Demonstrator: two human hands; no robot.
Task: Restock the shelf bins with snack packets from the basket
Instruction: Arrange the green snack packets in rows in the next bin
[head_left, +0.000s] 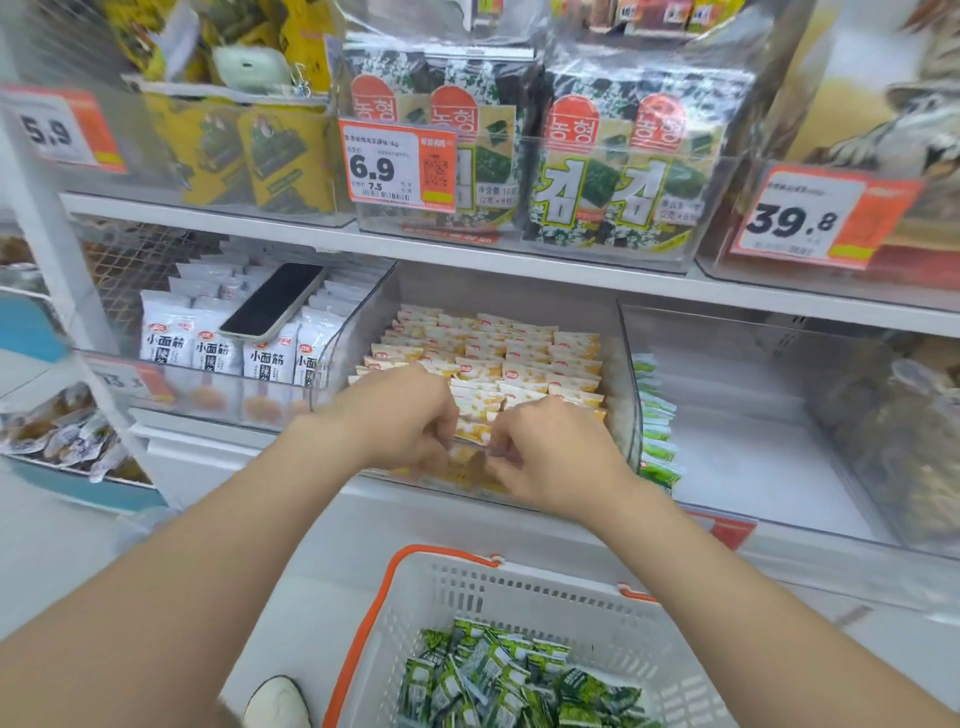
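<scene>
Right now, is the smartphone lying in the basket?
No, the smartphone lies on the white packets in a shelf bin; the basket holds only green packets.

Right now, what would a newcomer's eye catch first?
Left hand and right hand pinch yellow packets at the front of the middle bin. Below, a basket holds green packets. A phone lies on white packets to the left.

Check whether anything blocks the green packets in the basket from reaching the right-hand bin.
No fixed obstacle shows. The green packets lie in an open-topped basket; the right bin has bare floor. Only the right forearm crosses that line, with the left hand and right hand pinching yellow packets in the middle bin.
</scene>
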